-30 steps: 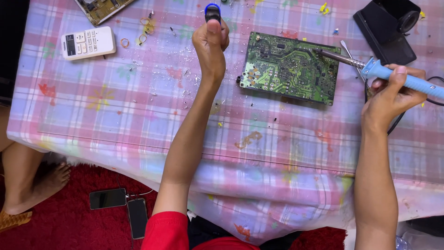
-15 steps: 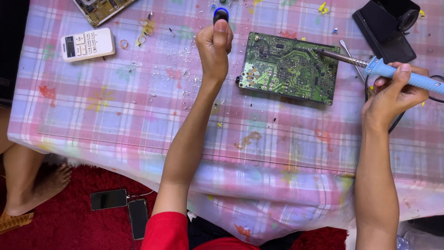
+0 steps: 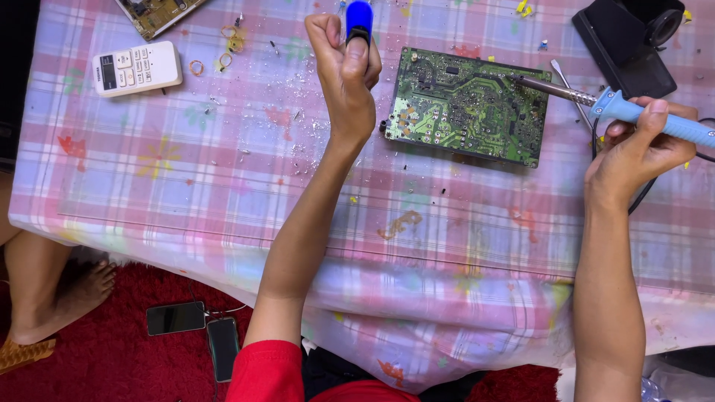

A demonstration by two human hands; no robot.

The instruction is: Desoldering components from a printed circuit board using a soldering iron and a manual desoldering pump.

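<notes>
head view shows the left hand (image 3: 346, 78) with its grip wrapped around a blue desoldering pump (image 3: 358, 18) standing upright beside the green circuit board (image 3: 465, 104) on the plaid counter (image 3: 223, 186). the right hand (image 3: 637, 149) grips a blue soldering iron (image 3: 640, 115), long axis near level, tip pointing left onto the board. a white remote (image 3: 136, 68) lies far left.

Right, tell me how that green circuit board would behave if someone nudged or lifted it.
The green circuit board looks like a flat rigid panel, so it should lift stiffly, not flop. It lies flat on the checked tablecloth, so a nudge would probably slide it, not roll it. Its dense small parts look fragile; the edges seem safer to grip.
</notes>
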